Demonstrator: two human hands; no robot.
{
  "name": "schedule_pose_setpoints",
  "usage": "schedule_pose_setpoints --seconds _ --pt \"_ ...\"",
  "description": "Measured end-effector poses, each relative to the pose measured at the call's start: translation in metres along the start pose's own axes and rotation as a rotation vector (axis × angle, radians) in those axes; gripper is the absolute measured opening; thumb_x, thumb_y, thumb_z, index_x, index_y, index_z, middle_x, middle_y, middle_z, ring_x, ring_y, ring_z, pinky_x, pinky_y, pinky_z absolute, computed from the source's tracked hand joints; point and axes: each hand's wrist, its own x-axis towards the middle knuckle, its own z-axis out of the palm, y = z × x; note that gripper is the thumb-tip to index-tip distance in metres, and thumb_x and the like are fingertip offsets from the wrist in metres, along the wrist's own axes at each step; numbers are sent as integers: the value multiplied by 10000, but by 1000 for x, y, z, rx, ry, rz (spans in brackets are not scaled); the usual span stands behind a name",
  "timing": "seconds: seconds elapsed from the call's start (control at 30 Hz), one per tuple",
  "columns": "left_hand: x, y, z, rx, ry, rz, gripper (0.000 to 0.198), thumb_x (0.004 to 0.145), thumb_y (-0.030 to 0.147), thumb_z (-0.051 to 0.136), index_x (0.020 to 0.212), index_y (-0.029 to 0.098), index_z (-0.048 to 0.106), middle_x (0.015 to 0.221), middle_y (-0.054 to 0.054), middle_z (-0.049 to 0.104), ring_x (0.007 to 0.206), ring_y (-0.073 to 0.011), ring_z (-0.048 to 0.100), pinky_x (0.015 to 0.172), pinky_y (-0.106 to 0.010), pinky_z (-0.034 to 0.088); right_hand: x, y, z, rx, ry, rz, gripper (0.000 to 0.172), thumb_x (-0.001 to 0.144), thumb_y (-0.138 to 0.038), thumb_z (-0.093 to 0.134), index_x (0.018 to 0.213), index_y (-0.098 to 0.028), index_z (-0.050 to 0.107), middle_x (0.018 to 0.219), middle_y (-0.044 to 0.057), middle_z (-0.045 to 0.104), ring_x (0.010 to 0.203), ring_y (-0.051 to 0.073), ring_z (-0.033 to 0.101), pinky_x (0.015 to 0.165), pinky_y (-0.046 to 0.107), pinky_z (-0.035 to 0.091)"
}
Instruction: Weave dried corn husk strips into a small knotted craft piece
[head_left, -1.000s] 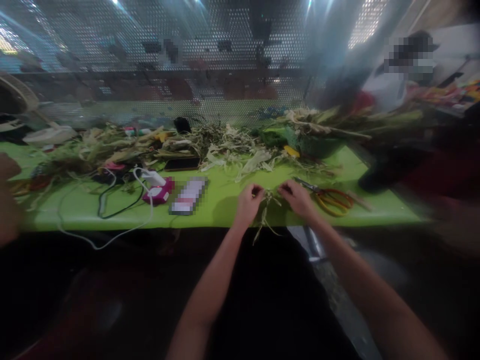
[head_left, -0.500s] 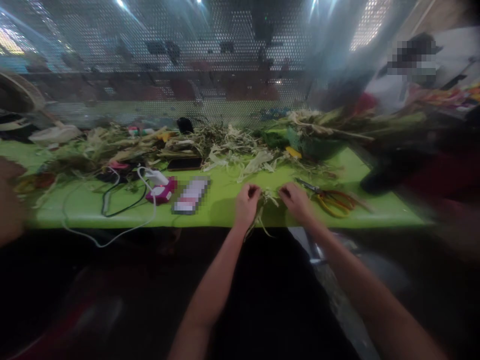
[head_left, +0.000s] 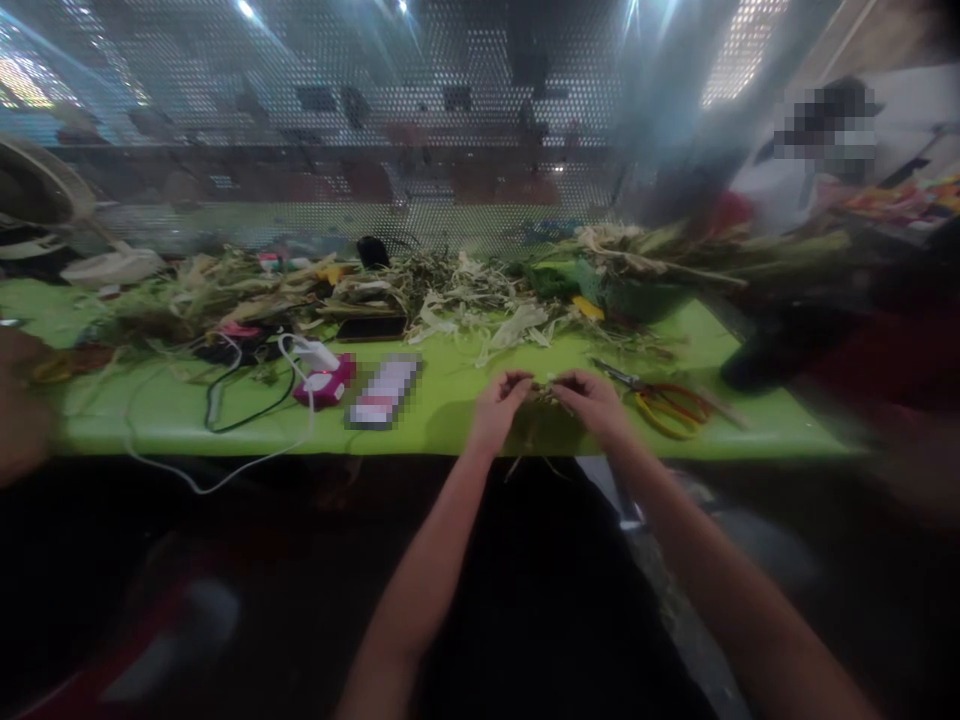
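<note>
My left hand (head_left: 499,412) and my right hand (head_left: 594,402) are close together over the near edge of the green table (head_left: 442,385). Pale plant-fibre strips (head_left: 543,394) run between the fingertips, and thin ends hang below the edge. Each hand is closed in a pinch on the strips; the exact grip is blurred. To the right of my right hand lie pliers (head_left: 671,405) with orange and yellow handles, jaws toward the back left. A heap of loose dried plant strips (head_left: 514,325) spreads behind my hands.
Left of my hands are a lit phone (head_left: 384,390), a magenta power adapter (head_left: 324,385) with a white plug and cables, and a dark phone (head_left: 371,328). A green basket (head_left: 637,290) with stalks stands behind. Another person's arm (head_left: 22,400) is at the left edge.
My two hands have come closer together, with the right moving left and the left slightly right. The strips between them are now more covered by my fingers.
</note>
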Motion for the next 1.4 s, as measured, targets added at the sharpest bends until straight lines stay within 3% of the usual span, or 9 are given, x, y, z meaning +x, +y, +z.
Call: schedule_pose_setpoints --seconds 0.13,0.27,0.5,0.7,0.9,1.2,1.4 --pt "0 -3 -1 60 -87 -93 353 746 403 752 991 165 659 815 -23 672 728 -124 609 714 -257 492 -2 10 1 -8 55 -53 302 762 -482 702 884 -209 659 770 8 646 661 154 553 623 278 453" --pt "2 -9 0 188 -53 -42 321 706 352 784 938 163 669 810 -12 665 697 -105 575 664 -230 455 -4 19 4 -32 99 -86 276 767 -442 693 920 -215 654 790 0 643 708 164 563 683 293 466" --pt "4 -8 4 -16 -126 -142 225 687 263 762 839 155 636 746 0 659 672 -103 591 690 -239 471 -5 23 5 -11 105 -96 231 759 -419 685 893 -236 638 732 -17 594 661 159 538 635 282 458" --pt "3 -12 3 112 -91 -45 178 720 246 708 872 170 655 802 -8 666 720 -116 591 695 -238 478 -8 19 2 -12 62 -72 335 775 -465 715 983 -212 645 764 -6 619 675 155 556 634 274 453" --pt "3 -10 6 122 -116 -67 207 744 334 717 846 165 651 775 -10 665 692 -114 584 668 -237 462 -6 23 0 -15 95 -105 263 778 -419 721 936 -216 670 792 3 642 696 157 573 667 280 462" --pt "3 -8 5 8 -172 -90 182 748 290 720 823 152 628 728 7 635 652 -88 558 654 -220 436 -6 21 4 13 123 -96 219 724 -388 749 848 -224 674 783 -1 642 712 165 578 684 290 468" --pt "4 -10 7 -5 -143 -90 273 751 351 736 925 149 675 817 -33 688 723 -119 604 719 -252 476 -6 18 1 50 111 -88 331 755 -421 740 1014 -228 671 822 3 646 694 155 576 648 280 474"
